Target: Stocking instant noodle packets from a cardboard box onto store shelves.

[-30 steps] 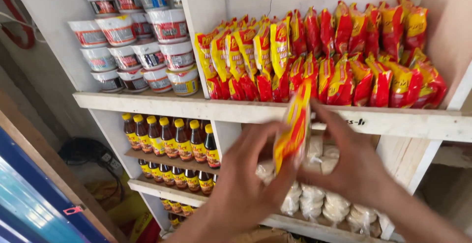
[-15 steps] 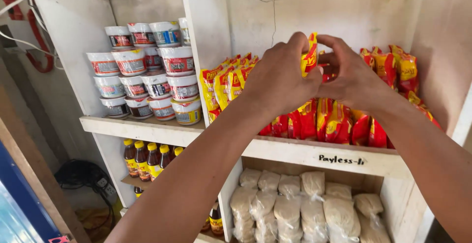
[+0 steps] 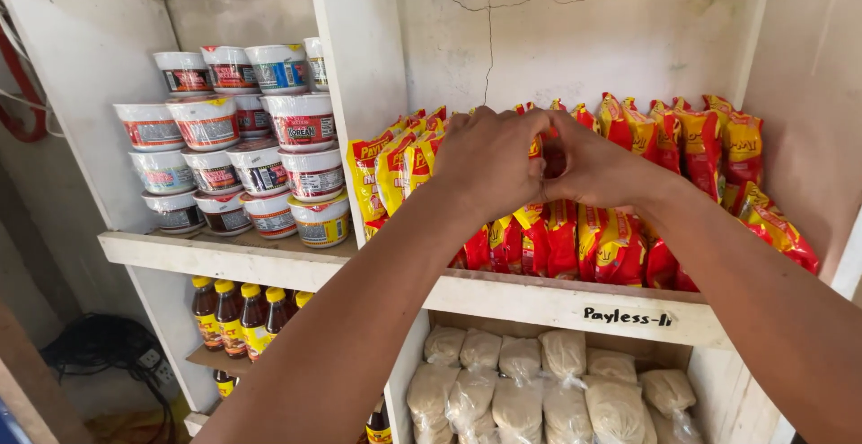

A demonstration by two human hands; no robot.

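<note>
On the middle shelf [image 3: 503,296], left hand [image 3: 489,161] and right hand [image 3: 597,170] met, fingers pinched together on a red-and-yellow packet [image 3: 536,146] atop the standing packet row [image 3: 628,228]. Risk: crowding could tip neighbouring packets forward off the ledge.

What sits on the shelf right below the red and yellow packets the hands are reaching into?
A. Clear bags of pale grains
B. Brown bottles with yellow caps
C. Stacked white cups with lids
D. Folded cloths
A: under the red and yellow packets, where the left hand and right hand meet, stand clear bags of pale grains.
</note>
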